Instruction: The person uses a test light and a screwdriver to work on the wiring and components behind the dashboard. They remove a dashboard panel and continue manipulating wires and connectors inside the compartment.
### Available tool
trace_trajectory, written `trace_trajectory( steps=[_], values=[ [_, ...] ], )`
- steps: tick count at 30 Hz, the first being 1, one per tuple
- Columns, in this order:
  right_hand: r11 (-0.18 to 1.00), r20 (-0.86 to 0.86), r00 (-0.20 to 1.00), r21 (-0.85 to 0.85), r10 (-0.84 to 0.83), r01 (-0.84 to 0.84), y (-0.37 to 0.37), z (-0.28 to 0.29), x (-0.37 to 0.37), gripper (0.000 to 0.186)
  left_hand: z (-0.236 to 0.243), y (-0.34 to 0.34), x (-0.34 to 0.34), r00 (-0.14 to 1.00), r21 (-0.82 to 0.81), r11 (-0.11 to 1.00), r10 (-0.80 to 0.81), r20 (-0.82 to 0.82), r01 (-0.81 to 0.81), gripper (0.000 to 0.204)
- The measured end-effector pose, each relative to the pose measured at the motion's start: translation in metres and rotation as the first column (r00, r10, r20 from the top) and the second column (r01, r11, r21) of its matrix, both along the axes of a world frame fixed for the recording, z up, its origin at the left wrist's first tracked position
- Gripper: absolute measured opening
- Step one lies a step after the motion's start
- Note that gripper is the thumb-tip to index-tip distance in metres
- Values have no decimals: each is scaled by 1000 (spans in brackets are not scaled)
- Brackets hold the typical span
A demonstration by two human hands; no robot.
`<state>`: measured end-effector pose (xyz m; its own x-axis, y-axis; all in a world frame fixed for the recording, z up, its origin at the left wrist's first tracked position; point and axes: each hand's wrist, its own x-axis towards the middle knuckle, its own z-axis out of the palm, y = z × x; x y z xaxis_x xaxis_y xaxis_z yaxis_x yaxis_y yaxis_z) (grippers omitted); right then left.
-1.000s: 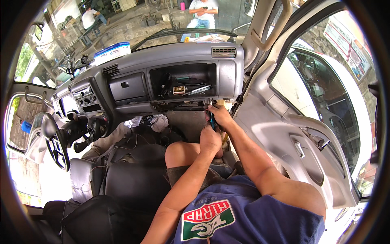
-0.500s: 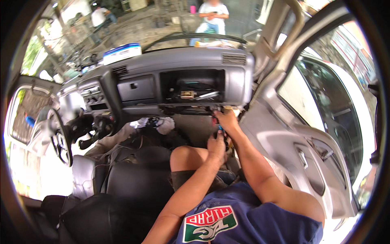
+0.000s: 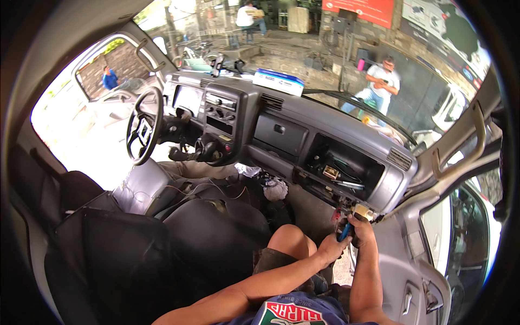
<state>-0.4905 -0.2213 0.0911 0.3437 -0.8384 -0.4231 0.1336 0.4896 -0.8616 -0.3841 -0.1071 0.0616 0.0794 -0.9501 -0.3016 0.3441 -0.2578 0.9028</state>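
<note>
Low on the right, below the open dash compartment (image 3: 346, 165), my left hand (image 3: 331, 248) grips a blue-handled tool (image 3: 343, 233). My right hand (image 3: 362, 230) is closed just above and right of it, at the underside of the dashboard; what its fingers hold is partly hidden. A small red part (image 3: 335, 215) and a pale beige piece (image 3: 362, 210) are beside my fingers at the exposed lower dash edge. A small gold-coloured item (image 3: 331, 172) and slim tools (image 3: 353, 185) lie in the compartment.
Around me are a steering wheel (image 3: 131, 127), dark seats (image 3: 211, 238), loose wires (image 3: 197, 184), crumpled cloth (image 3: 275, 189) and the door panel (image 3: 411, 292). A blue-and-white box (image 3: 277, 81) sits on the dash. Outside, a seated person (image 3: 382, 86) holds a small object.
My view has swung left, so the cab's interior appears further right and lower, with more of the windscreen showing. Both hands stay together beneath the compartment, still at the blue tool.
</note>
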Motion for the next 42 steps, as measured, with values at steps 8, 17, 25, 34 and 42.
trace_trajectory(
  steps=[8,17,25,34,42],
  values=[
    [993,154,981,-4,115,-116,4,15,-14,19,16,2,18,670,133,971,-37,-741,201,49],
    [952,-268,961,-270,70,-144,-5,4,-10,32,0,0,12,605,99,964,-74,-793,247,38],
    [947,-312,943,-253,113,-197,-8,16,-10,37,14,-3,14,895,-37,992,-123,-430,119,37],
    [981,-75,981,-58,178,-183,-17,-4,-25,30,1,-12,27,735,69,966,-143,-663,251,49],
    [990,-100,995,-137,1,-15,-6,-7,-4,36,1,-8,23,856,127,992,73,-512,-9,34]
  ],
)
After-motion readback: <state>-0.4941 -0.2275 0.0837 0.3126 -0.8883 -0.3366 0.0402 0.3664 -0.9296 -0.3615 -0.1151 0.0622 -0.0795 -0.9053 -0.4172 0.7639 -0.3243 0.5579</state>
